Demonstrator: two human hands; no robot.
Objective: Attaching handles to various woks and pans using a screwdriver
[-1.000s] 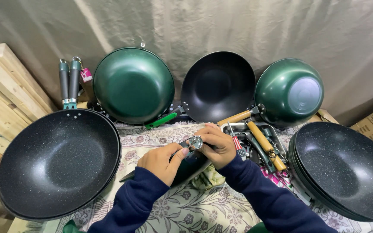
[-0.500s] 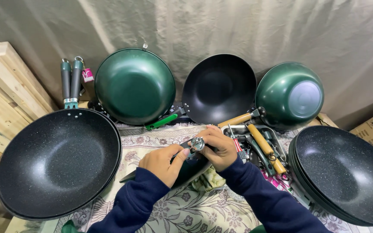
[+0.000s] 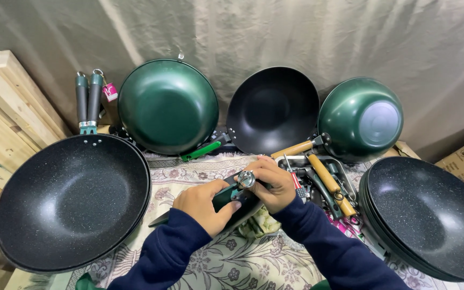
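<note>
1. Two hands at the patterned cloth's middle: left hand clasping dark green handle.
2. Right hand pinching its metal end ring.
3. Long axis slanting near-left to far-right, between both palms.

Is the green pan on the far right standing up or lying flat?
Standing up. The green pan is tipped on its edge against the grey cloth, with its round bottom facing us and its wooden handle pointing left.

We see our left hand and right hand gripping a green pan handle above the patterned cloth, black woks at both side edges.
</note>
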